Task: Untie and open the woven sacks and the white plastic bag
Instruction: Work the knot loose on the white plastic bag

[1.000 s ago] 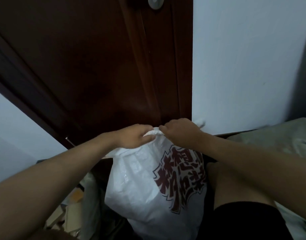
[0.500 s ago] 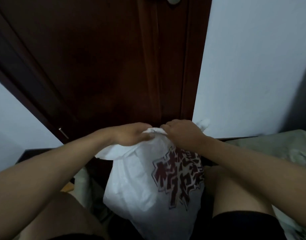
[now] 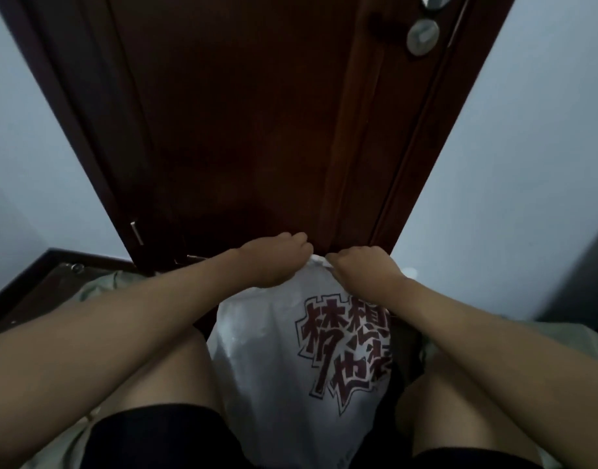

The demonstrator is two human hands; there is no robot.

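Note:
A full white plastic bag [image 3: 277, 360] with dark red printed characters stands between my knees, its top gathered into a knot [image 3: 319, 259]. My left hand [image 3: 273, 260] pinches the knot from the left, fingers closed on the plastic. From the right, my right hand [image 3: 361, 269] grips the same knot, knuckles up. The two hands nearly touch above the bag. No woven sack is visible.
A dark brown wooden door [image 3: 257, 130] rises straight ahead, its metal lock plate [image 3: 422, 37] at the upper right. Pale walls flank it. A dark wooden frame [image 3: 37, 279] and greenish cloth [image 3: 101, 286] lie at the left; more cloth lies at the right.
The view has tilted and shifted, so the bag now sits centred between my knees. Both hands stay closed on the knot, held slightly closer together.

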